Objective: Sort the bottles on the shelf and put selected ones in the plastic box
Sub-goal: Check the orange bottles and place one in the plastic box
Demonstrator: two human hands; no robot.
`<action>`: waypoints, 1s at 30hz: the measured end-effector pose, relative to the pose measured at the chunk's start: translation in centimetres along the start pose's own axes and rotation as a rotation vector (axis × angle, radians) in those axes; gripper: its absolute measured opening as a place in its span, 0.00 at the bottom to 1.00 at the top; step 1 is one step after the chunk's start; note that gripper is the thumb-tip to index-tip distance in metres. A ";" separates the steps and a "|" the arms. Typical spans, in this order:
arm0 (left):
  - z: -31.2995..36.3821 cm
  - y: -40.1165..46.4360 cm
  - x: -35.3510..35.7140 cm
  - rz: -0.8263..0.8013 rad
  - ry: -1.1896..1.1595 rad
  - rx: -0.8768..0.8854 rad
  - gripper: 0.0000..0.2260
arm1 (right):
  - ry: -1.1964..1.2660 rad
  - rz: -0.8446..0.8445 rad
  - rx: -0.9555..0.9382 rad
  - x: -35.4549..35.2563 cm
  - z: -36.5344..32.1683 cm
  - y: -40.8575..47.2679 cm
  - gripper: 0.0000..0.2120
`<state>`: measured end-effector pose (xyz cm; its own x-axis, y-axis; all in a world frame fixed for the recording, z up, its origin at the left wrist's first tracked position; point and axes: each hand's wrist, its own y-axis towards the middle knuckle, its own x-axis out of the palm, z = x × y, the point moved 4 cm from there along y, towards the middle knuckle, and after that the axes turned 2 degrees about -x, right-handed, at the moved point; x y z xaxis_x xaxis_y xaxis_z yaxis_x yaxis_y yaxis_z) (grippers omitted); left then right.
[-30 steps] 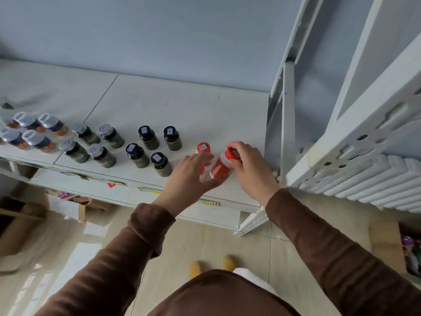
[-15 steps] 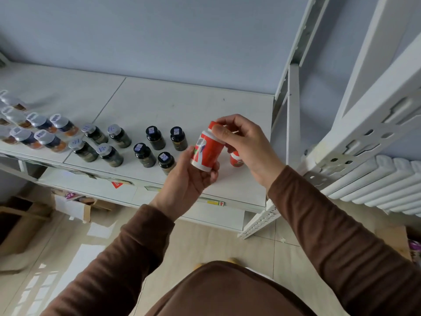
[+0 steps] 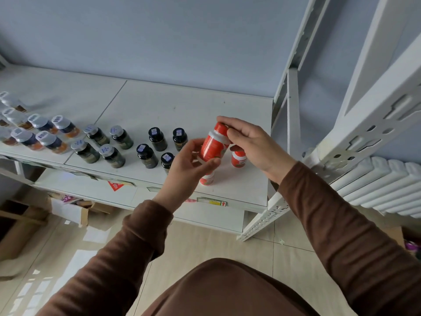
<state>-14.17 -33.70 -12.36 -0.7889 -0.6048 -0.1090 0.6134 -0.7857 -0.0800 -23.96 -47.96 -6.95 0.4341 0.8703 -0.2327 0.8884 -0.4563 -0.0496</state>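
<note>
Both hands hold a red-and-white bottle [image 3: 214,143] tilted above the white shelf [image 3: 159,106]. My right hand [image 3: 252,142] grips its red cap end; my left hand [image 3: 189,166] holds its lower end between thumb and fingers. Two more red bottles stand on the shelf: one [image 3: 238,158] under my right hand, one [image 3: 206,179] below my left thumb, partly hidden. Dark bottles with black caps [image 3: 156,139] stand left of my hands, then silver-capped dark ones [image 3: 120,136], then amber ones [image 3: 65,127]. No plastic box is in view.
A white shelf upright [image 3: 293,110] rises right of the bottles, with another rack frame [image 3: 376,124] and a radiator [image 3: 387,185] further right. Cardboard boxes [image 3: 75,208] lie on the tiled floor under the shelf.
The red bottle was lifted from the shelf into both hands. Since half a second ago it has turned in my hands, its cap now pointing up and away.
</note>
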 end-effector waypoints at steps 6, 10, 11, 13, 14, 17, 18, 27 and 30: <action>-0.8 -0.1 1.0 0.063 0.200 0.081 0.23 | -0.223 0.019 -0.015 -0.6 0.7 -0.5 0.16; -1.8 0.4 1.3 -0.032 0.646 0.143 0.25 | -0.585 0.008 -0.034 -0.5 2.2 -0.3 0.13; -1.8 0.5 1.3 -0.054 0.790 0.171 0.24 | -0.710 0.008 -0.028 -0.4 3.0 -0.3 0.14; -1.9 0.7 1.5 -0.093 0.997 0.192 0.23 | -0.866 0.020 0.008 -0.2 4.7 -0.3 0.14; -2.1 0.9 1.6 -0.101 1.075 0.193 0.24 | -0.904 0.025 0.034 0.0 5.5 -0.3 0.15; -2.4 1.4 1.9 -0.112 1.211 0.195 0.24 | -1.008 -0.012 0.095 0.5 7.9 -0.2 0.17; -2.4 1.7 2.1 -0.113 1.231 0.199 0.24 | -1.039 -0.026 0.102 0.7 8.4 -0.2 0.19; -2.4 4.0 2.4 -0.124 1.278 0.197 0.22 | -1.088 -0.050 0.168 1.0 10.0 0.1 0.22; -1.6 5.6 2.3 -0.094 1.277 0.219 0.23 | -0.977 0.164 0.135 -0.6 7.9 1.3 0.22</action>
<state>-12.46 -39.27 -14.68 -0.1607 -0.0907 -0.9828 0.4437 -0.8961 0.0101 -24.22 -50.50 -14.55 0.1829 0.2883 -0.9399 0.7775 -0.6276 -0.0412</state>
